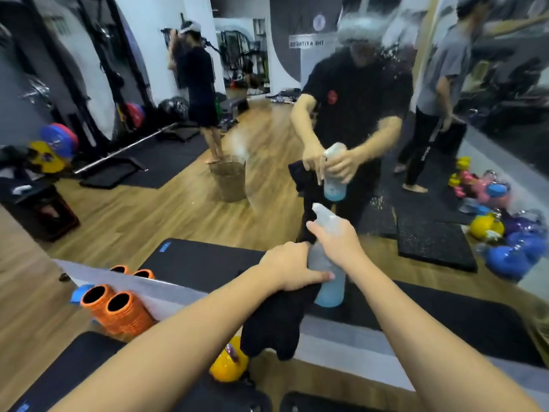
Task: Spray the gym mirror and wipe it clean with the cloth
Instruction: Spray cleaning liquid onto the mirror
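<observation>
Both hands met on the spray bottle [328,263] in front of the gym mirror [267,129]. The right hand [338,239] wrapped the upper part of the bottle just under the white nozzle, fingers curled round the neck; whether a finger was on the trigger could not be told. The left hand [289,267] gripped the middle of the bottle, thumb laid across its front, with the black cloth [276,325] caught in the same hand. The cloth hung down below the left hand in a loose bunch, and a strip of it also ran up behind the bottle. The bottle stood roughly upright, frosted clear plastic with pale blue liquid in the lower part, nozzle aimed up and left toward the glass.

The mirror filled the upper frame. White spray mist and droplets sat on the glass high up, around the reflected head of the person, with more speckle lower right. Reflection showed the same 2-handed hold on bottle and cloth.

At the mirror's base lay a grey ledge [166,289]. 2 orange foam rollers [116,310] stood against it at left. A yellow kettlebell [228,364] sat on the floor just under the hanging cloth. Black mats [74,367] lay on the wood floor near the rollers.
</observation>
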### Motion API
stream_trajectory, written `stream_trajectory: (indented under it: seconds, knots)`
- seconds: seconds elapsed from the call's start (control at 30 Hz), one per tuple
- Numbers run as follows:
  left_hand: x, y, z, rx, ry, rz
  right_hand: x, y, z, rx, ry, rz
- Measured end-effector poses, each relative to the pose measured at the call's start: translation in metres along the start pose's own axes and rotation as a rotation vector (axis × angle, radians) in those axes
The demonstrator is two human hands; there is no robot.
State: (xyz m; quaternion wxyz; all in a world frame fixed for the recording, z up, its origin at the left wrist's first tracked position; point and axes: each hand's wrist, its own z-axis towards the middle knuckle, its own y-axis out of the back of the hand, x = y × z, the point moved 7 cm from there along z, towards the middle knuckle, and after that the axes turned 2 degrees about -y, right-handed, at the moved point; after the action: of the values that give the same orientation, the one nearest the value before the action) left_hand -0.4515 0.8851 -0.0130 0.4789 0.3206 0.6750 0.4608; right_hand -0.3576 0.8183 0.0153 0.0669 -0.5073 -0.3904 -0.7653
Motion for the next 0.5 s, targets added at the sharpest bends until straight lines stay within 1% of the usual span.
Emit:
stream_trajectory:
  seconds: [0.13, 0.23, 0.3, 0.4, 0.5]
  knots:
    - [0.021, 0.103, -0.004, -0.154, -0.108, 0.047, 0.085, 0.010, 0.041, -0.160, 0.065, 0.113]
    - [0.030, 0.186, -0.009, -0.240, -0.193, 0.094, 0.154, 0.024, 0.066, -0.316, 0.104, 0.248]
    - [0.034, 0.236, -0.013, -0.318, -0.238, 0.138, 0.199, 0.033, 0.076, -0.402, 0.156, 0.294]
    - [0.032, 0.296, -0.019, -0.415, -0.295, 0.218, 0.259, 0.049, 0.088, -0.462, 0.265, 0.302]
    - [0.033, 0.348, -0.022, -0.483, -0.340, 0.212, 0.312, 0.063, 0.096, -0.494, 0.342, 0.312]
